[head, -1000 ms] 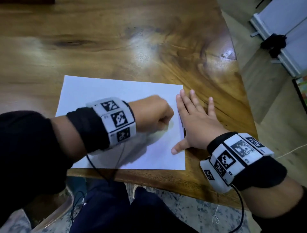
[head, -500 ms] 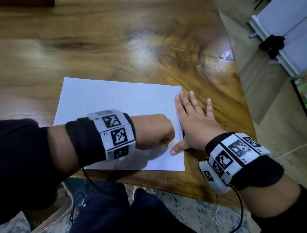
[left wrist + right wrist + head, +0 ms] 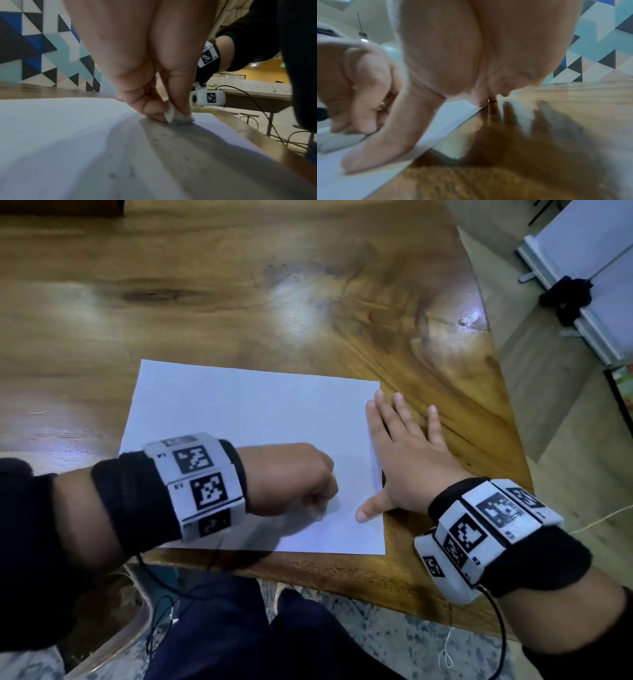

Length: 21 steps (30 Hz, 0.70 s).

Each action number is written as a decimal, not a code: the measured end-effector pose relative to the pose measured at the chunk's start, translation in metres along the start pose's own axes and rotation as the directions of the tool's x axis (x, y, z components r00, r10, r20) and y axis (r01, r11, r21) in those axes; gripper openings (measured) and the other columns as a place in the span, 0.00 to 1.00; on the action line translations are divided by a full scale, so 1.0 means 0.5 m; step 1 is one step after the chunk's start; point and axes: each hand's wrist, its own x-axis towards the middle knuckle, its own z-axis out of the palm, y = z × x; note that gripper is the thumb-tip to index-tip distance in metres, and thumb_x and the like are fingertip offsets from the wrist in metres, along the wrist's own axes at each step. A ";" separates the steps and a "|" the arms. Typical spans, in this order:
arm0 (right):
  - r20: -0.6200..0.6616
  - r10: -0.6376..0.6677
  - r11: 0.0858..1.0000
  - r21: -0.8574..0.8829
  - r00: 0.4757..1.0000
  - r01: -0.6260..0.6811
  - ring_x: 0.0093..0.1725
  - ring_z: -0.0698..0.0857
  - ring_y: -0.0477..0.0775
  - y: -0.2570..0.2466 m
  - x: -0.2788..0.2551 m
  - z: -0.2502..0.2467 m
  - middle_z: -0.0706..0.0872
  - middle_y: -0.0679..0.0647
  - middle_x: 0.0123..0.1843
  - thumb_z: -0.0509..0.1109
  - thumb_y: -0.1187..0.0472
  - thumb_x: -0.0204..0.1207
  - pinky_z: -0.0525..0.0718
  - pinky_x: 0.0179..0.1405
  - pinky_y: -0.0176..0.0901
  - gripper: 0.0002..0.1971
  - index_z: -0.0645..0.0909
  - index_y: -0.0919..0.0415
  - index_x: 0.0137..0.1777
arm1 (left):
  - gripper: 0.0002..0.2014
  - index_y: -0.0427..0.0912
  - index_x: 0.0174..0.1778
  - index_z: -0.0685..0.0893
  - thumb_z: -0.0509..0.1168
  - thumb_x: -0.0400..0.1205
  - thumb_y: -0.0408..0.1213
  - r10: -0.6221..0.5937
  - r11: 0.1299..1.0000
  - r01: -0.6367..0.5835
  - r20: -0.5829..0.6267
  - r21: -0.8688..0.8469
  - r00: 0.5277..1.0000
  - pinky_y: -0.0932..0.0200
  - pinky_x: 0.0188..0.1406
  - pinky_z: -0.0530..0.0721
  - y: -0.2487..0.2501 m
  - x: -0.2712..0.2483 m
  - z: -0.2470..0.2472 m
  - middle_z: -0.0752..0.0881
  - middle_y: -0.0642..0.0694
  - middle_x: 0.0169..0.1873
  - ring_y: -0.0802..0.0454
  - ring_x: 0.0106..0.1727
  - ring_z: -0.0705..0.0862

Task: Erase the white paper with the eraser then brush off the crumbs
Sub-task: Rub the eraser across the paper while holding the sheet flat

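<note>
A white sheet of paper [image 3: 246, 419] lies flat on the wooden table near its front edge. My left hand [image 3: 291, 477] is curled in a fist over the sheet's near right part and pinches a small white eraser [image 3: 175, 115] against the paper [image 3: 68, 135]. Small grey crumbs [image 3: 113, 175] dot the sheet behind the eraser. My right hand [image 3: 404, 453] lies flat with fingers spread, straddling the paper's right edge; its thumb [image 3: 373, 152] presses on the sheet [image 3: 351, 182].
The wooden table [image 3: 274, 285] stretches far behind the paper; its right edge slants off toward the floor. A white board on a stand [image 3: 589, 278] sits on the floor at the far right. My legs and trailing cables are below the front edge.
My left fist with the eraser has moved toward me across the paper, from beside the right hand's fingers down to level with its thumb. The right hand has stayed in place.
</note>
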 end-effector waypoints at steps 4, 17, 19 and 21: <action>0.008 0.006 1.000 -0.008 1.000 -0.006 0.77 0.20 0.54 -0.002 0.001 -0.001 0.18 0.53 0.78 0.75 0.27 0.51 0.25 0.73 0.66 0.76 0.20 0.61 0.77 | 0.07 0.44 0.45 0.86 0.68 0.73 0.38 -0.145 0.989 0.138 -0.272 -0.044 0.951 0.68 0.34 0.69 -0.037 0.035 -0.058 0.81 0.49 0.36 0.52 0.38 0.76; 0.020 0.019 1.000 -0.006 1.000 -0.019 0.77 0.20 0.55 -0.010 -0.003 -0.006 0.18 0.53 0.78 0.76 0.28 0.53 0.26 0.75 0.68 0.76 0.20 0.61 0.78 | 0.07 0.39 0.44 0.86 0.65 0.74 0.33 -0.139 0.977 0.132 -0.031 -0.165 0.990 0.60 0.45 0.74 0.001 0.011 0.007 0.79 0.48 0.36 0.48 0.46 0.81; 0.015 0.018 1.000 0.000 1.000 -0.018 0.77 0.20 0.55 -0.008 -0.004 -0.007 0.18 0.53 0.79 0.76 0.29 0.53 0.26 0.75 0.67 0.75 0.21 0.61 0.78 | 0.05 0.40 0.42 0.86 0.68 0.73 0.35 -0.085 0.992 0.079 -0.064 -0.094 0.994 0.62 0.43 0.74 -0.016 0.016 -0.008 0.83 0.47 0.40 0.49 0.45 0.81; 0.011 0.015 1.000 0.002 1.000 -0.015 0.77 0.20 0.55 -0.007 -0.003 -0.007 0.18 0.54 0.79 0.76 0.29 0.54 0.25 0.75 0.67 0.75 0.21 0.61 0.78 | 0.05 0.40 0.41 0.85 0.69 0.73 0.37 -0.067 0.995 0.062 -0.073 -0.073 0.995 0.62 0.43 0.75 -0.025 0.011 -0.023 0.85 0.46 0.42 0.50 0.43 0.80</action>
